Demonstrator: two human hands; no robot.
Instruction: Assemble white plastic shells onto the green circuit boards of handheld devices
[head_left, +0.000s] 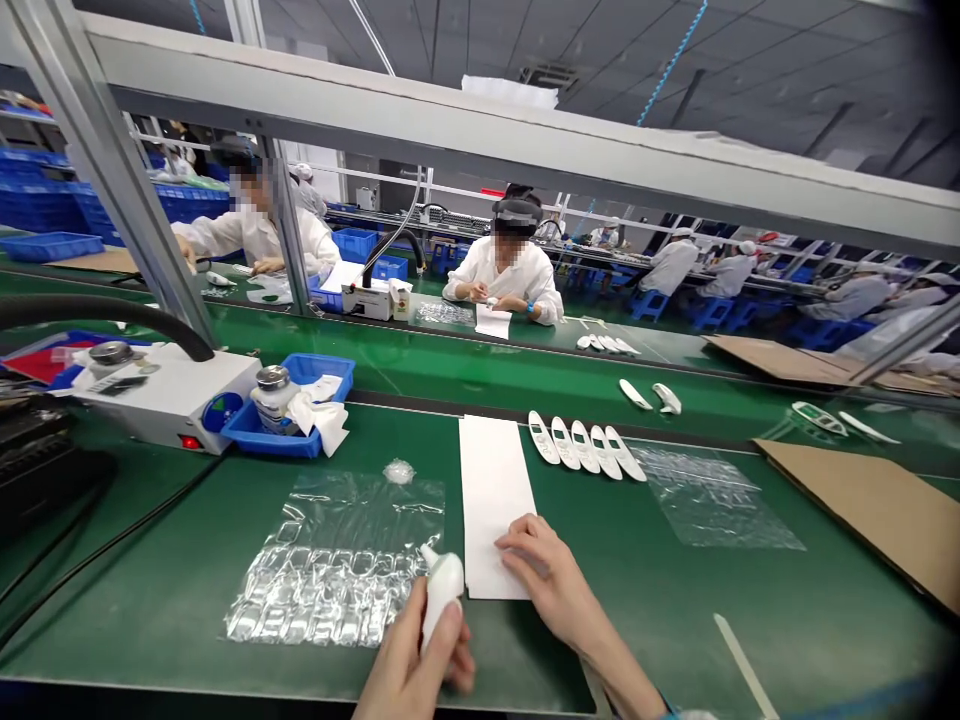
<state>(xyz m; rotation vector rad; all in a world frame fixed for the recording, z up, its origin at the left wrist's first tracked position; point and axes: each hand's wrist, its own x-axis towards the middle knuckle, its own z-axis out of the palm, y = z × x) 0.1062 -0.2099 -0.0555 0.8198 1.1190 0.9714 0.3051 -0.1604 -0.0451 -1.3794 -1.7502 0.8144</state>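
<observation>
My left hand (420,655) is closed around a white ear thermometer (444,590), its narrow tip pointing up and to the left. Over the lower right part of a stack of white paper (496,480) is my right hand (546,570), fingers loosely bent and apart, with nothing visible in them; whether it touches the paper I cannot tell. Beside my left hand lies a clear plastic sheet with small pockets (322,590). Several white oval shell pieces (581,447) stand in a row beyond the paper, to the right.
A blue tray (341,378) holds a metal-lidded jar (273,395) and white wipes, next to a white box-shaped machine (161,395). More clear film (720,500) and cardboard (862,510) lie right. Shells sit on the green belt (420,365); a co-worker (506,265) sits opposite.
</observation>
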